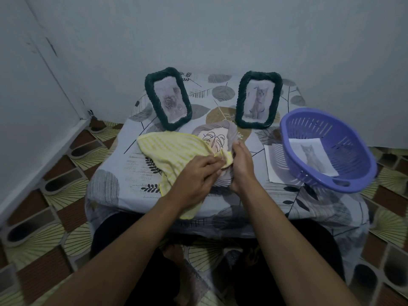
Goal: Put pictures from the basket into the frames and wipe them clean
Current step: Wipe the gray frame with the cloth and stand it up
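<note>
Grey-blue walls [220, 29] and a patterned tile floor [55, 195] are seen around a low bench [136, 173] draped in leaf-print fabric. Yellow cloth [167, 149] is spread over the bench at centre-left of the frame. Purple basket [344, 131] is set at right. One loose cat picture [313, 155] is lying inside it, and another sheet [273, 164] is caught partly under it, its content not readable. Two dark frames are stood at the back: left frame [169, 72] is loaded with a rose picture [171, 100], right frame [260, 75] with a framed cat picture [258, 100]. Loading is judged done for both visible frames. Wiping is judged pending; how clean the frames are cannot be told. One cloth corner is pinched by the left grip [194, 173] and appears grasped by the right grip [241, 164] at centre; the right fingertips are hidden. No third frame is seen.
</note>
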Tool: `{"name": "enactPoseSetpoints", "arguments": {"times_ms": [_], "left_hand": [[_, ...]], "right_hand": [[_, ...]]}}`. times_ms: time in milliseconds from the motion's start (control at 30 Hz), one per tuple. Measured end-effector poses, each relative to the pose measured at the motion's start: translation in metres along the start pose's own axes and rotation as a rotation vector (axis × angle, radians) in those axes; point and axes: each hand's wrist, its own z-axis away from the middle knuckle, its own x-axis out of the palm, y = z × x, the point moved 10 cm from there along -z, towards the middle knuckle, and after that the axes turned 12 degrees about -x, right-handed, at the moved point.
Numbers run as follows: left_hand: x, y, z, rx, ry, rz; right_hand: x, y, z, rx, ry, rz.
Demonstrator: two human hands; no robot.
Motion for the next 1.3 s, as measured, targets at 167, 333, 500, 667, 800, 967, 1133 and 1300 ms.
{"name": "enactPoseSetpoints", "arguments": {"times_ms": [167, 333, 500, 667, 800, 967, 1133, 1300], "left_hand": [[0.002, -0.043, -0.023, -0.276, -0.131, -0.284], [0.004, -0.037, -0.035, -0.348, -0.167, -0.221], [0.029, 0.008, -0.006, -0.122, -0.278, -0.061], [0.019, -0.026, -0.017, -0.223, -0.232, -0.305], [0.009, -0.044, -0.038, -0.408, -0.2, -0.326], [0.027, 0.007, -0.024, -0.147, -0.261, -0.142], [0.028, -0.013, -0.011, -0.102, -0.264, -0.302], [0.008, -0.052, -0.044, -0.446, -0.176, -0.36]], "right_hand": [[0.003, 0.006, 0.007, -0.034, -0.06, 0.042], [0.011, -0.006, 0.005, -0.115, -0.112, 0.098], [-0.005, -0.028, -0.003, -0.162, -0.088, 0.053], [-0.014, -0.021, -0.001, -0.128, -0.089, 0.015], [-0.003, -0.012, 0.004, -0.09, -0.121, -0.001], [-0.005, -0.017, -0.006, -0.09, -0.107, -0.114], [-0.018, -0.017, -0.007, -0.081, -0.091, -0.112], [-0.016, 0.0, 0.005, -0.044, -0.08, 0.007]]}}
